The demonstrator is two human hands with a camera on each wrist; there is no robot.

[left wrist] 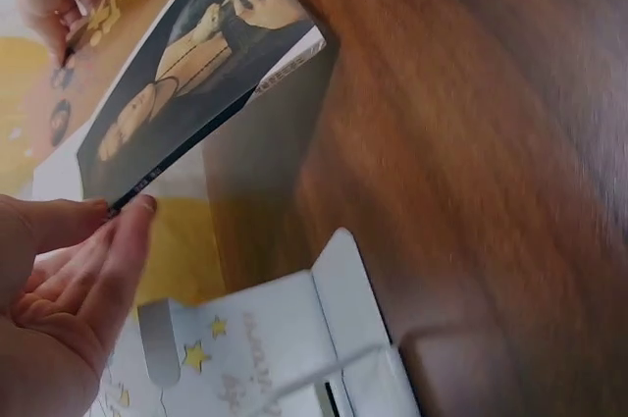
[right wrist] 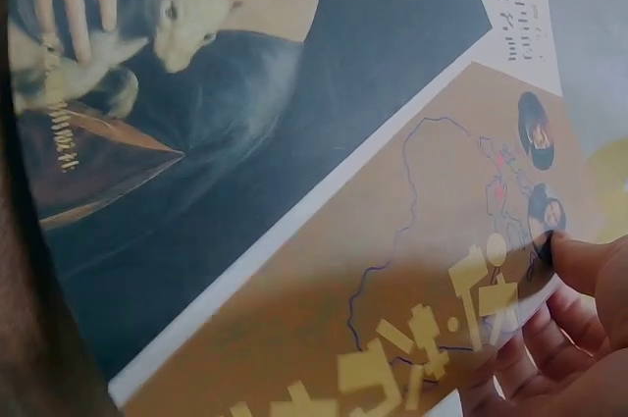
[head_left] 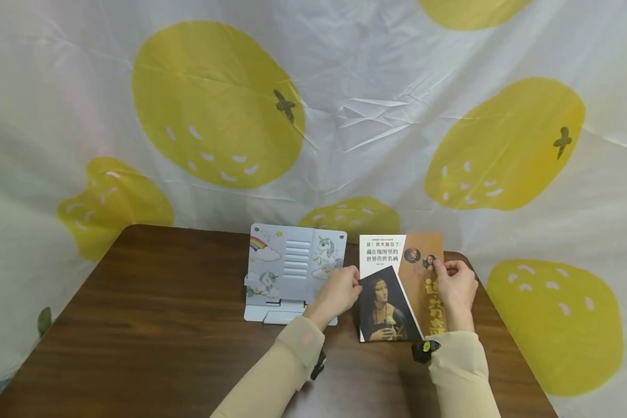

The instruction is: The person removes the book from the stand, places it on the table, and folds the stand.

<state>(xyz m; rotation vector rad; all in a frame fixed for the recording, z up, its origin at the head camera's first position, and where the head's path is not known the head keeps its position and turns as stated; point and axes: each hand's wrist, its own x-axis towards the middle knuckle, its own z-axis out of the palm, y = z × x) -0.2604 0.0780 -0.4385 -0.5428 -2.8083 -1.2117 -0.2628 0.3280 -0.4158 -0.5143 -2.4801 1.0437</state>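
Both hands hold a book (head_left: 389, 307) with a painted portrait and a brown, map-printed panel on its cover. Its cover faces the head camera. My left hand (head_left: 341, 293) pinches the book's left edge between thumb and fingers, as the left wrist view shows. On the opposite side, my right hand (head_left: 457, 287) grips the brown edge, its thumb (right wrist: 589, 265) on the cover and the fingers behind. Just left of the book stands a white book stand (head_left: 271, 273) printed with unicorns and a rainbow; the left forearm covers its lower right part.
The dark wooden table (head_left: 151, 313) stretches out to the left and front. A hanging cloth (head_left: 355, 151) with yellow fruit prints rises behind the table's back edge. The stand's lower ledge (head_left: 282, 317) juts toward the front.
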